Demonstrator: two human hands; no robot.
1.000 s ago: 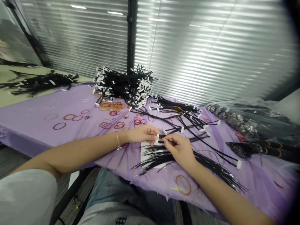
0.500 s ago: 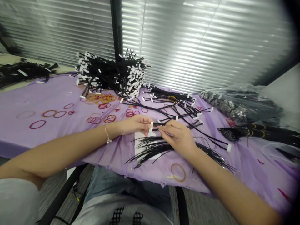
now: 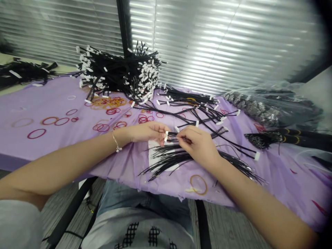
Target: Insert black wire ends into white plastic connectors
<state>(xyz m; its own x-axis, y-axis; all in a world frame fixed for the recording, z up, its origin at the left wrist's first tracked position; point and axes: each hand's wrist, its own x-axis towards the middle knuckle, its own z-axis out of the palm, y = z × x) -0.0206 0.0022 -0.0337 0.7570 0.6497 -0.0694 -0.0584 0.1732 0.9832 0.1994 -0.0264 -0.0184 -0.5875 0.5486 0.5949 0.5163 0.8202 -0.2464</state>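
My left hand (image 3: 149, 133) pinches a small white connector (image 3: 166, 136) at the end of a black wire. My right hand (image 3: 198, 145) has its fingertips closed on thin black wires (image 3: 183, 139) just beside that connector. Under both hands, a fan of loose black wires (image 3: 176, 159) lies on a white paper sheet (image 3: 155, 155) and the purple tablecloth (image 3: 46, 107). A large heap of black wires with white tags (image 3: 119, 76) stands farther back. Looser white-ended wires (image 3: 197, 114) spread out to its right.
Red and orange rubber bands (image 3: 103, 103) are scattered on the cloth. A plastic bag with silvery contents (image 3: 269, 110) and a black bundle with yellow bands (image 3: 290, 138) lie at the right. Another wire pile (image 3: 23, 72) sits at far left, beside window blinds.
My right fingers have moved closer to the connector and now pinch the wires beside it. The whole scene has shifted slightly in view as my head moved.
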